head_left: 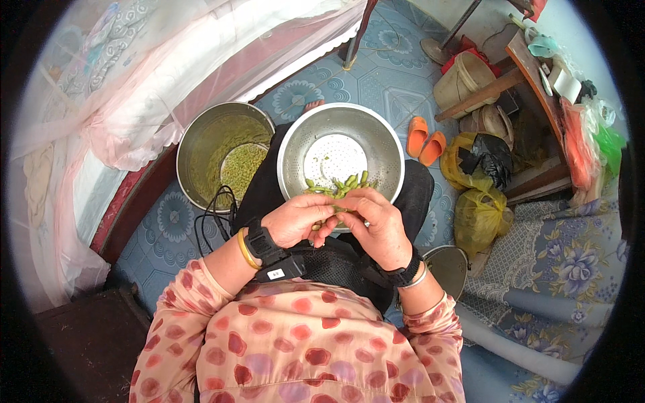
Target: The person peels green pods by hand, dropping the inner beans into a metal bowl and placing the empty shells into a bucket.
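Note:
A perforated metal colander (381, 149) rests on my lap, with several green bean pods (351, 181) lying at its near side. Over its near rim my two hands meet. The fingertips of my left hand (290, 222) pinch a green bean pod (340, 209) from one side. From the other side, the thumb and fingers of my right hand (380, 233) press on the same pod. A small pale green bit shows by my left fingers, too small to name. To the left stands a deep metal pot (195, 164) with shelled green beans (243, 165) at its bottom.
A bed with white and pink netting (134, 127) runs along the left. Orange slippers (417, 136) lie right of the colander, near yellow plastic bags (481, 218) and a pale bucket (463, 84). A black cable (216, 201) hangs beside the pot. Another metal container (446, 269) stands by my right forearm.

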### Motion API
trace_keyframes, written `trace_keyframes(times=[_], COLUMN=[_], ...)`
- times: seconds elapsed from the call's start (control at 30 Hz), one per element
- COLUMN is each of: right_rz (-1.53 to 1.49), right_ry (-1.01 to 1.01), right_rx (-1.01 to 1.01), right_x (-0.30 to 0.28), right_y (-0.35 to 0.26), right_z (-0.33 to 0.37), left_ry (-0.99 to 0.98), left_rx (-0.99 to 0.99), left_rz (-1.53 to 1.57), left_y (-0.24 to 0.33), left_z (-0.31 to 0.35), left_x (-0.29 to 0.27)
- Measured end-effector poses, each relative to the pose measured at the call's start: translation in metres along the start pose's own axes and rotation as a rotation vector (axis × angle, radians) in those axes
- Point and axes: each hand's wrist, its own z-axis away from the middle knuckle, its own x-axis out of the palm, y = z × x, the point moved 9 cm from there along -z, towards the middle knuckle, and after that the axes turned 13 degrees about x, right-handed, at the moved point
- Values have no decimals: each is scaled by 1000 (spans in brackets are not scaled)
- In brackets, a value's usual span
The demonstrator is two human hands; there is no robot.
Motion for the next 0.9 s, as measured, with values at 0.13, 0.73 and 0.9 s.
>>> trace_keyframes(times=[0.13,0.73,0.9], right_rz=[-25,616,809], right_ry=[19,350,203], right_rx=[24,763,818], right_x=[-7,-174,-152], right_y=[6,223,227], right_z=[2,206,212], left_ry=[34,603,735], left_rx=[-2,467,438], left_rz=[-25,141,-70], left_y=[6,96,109], left_z=[2,31,42], left_x=[-2,-180,-230])
